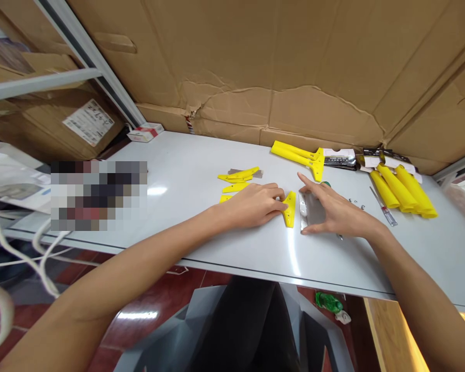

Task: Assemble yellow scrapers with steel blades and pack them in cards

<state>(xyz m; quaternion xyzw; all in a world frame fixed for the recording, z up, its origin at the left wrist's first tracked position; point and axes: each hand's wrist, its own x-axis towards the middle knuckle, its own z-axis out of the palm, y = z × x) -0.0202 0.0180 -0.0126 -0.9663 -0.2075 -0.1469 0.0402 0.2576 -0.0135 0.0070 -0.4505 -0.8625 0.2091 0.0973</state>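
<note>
My left hand pinches a flat yellow plastic piece with small holes, between thumb and fingers, at the tabletop. Just to its right, my right hand is spread, thumb and fingers apart, around a thin grey metal plate with a shiny edge. Whether the thumb touches the plate's near end I cannot tell. Beyond and left of my left hand lie several similar yellow pieces, some on a grey plate. A green round thing is partly hidden behind my right hand.
Yellow scraper handles lie at the back near black-and-white packages. Rolled yellow tubes, a screwdriver and small metal screws lie at right. A small box stands back left; cardboard walls the rear.
</note>
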